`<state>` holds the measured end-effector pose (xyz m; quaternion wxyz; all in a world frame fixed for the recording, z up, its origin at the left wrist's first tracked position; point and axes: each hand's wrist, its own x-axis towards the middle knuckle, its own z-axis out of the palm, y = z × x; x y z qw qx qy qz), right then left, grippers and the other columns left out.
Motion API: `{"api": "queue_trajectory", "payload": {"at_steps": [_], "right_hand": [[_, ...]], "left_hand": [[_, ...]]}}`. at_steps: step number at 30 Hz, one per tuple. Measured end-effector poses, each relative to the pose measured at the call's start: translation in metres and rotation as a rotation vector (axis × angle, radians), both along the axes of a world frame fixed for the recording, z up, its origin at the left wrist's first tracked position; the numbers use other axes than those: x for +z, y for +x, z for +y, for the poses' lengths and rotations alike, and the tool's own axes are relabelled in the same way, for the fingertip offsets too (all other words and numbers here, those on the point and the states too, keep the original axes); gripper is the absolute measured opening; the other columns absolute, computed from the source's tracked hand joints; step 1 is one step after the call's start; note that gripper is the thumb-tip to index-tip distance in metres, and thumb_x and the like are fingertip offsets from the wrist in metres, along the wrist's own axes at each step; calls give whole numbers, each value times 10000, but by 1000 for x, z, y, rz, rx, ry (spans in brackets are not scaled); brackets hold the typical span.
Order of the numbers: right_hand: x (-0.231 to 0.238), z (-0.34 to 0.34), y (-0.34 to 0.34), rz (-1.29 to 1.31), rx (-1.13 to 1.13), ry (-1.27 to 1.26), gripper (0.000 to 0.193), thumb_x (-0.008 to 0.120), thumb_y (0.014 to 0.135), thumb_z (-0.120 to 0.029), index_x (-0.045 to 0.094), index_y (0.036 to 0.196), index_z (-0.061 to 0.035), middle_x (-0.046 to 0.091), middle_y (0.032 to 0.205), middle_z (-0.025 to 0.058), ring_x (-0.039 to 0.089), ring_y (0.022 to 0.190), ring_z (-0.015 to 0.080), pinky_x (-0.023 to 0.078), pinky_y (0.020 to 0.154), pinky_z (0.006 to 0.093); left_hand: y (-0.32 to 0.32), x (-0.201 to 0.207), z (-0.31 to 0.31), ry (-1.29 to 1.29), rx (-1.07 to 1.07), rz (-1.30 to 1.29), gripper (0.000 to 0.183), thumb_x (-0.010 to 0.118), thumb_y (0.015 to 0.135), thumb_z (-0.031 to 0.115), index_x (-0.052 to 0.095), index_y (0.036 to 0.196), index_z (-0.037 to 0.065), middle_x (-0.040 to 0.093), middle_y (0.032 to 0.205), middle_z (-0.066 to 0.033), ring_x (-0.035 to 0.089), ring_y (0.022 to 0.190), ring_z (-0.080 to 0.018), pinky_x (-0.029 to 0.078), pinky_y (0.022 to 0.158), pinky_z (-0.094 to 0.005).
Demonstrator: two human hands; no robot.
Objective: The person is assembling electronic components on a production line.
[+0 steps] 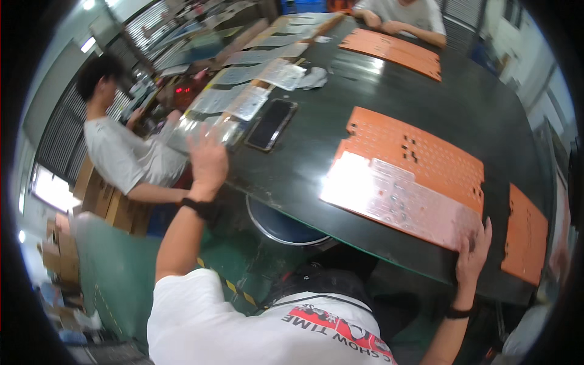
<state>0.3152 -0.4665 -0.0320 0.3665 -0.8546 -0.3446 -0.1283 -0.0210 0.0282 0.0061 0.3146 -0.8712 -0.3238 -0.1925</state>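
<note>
An orange perforated board [426,146] lies on the dark table in front of me. Over its near half rests a clear, glossy sheet [420,210] with cut-outs, bright with glare at the left end. My right hand [473,255] touches the near right corner of the sheet and board, its fingers stretched out. On the left, my left hand [208,164] reaches with spread fingers to the silvery clear packets [228,131] at the table's edge; whether it touches them cannot be told. A dark-screened phone [272,125] lies to the right of that hand.
Rows of flat clear packets [237,76] run along the table's left side, beside crumpled white tissue [313,78]. More orange boards lie at the far side [392,52] and right [524,234]. One person [125,149] sits at left, another [404,18] at the far end. A round stool [283,225] stands below the edge.
</note>
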Motion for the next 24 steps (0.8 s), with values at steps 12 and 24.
{"api": "queue_trajectory", "payload": {"at_steps": [12, 24], "right_hand": [[37, 114, -72, 879, 399, 488, 361, 559, 933, -233, 557, 1193, 17, 550, 1245, 140, 529, 1139, 244, 433, 947, 339], [38, 72, 33, 1245, 291, 1278, 284, 510, 941, -284, 539, 1120, -65, 576, 1050, 85, 569, 997, 224, 473, 860, 334]], "left_hand": [[106, 261, -152, -854, -649, -517, 75, 609, 845, 70, 628, 890, 13, 572, 1261, -159, 537, 1160, -232, 400, 912, -276], [184, 209, -130, -1424, -1515, -1067, 199, 612, 892, 136, 644, 1029, -5, 616, 1204, -152, 592, 1098, -191, 398, 1006, -315]]}}
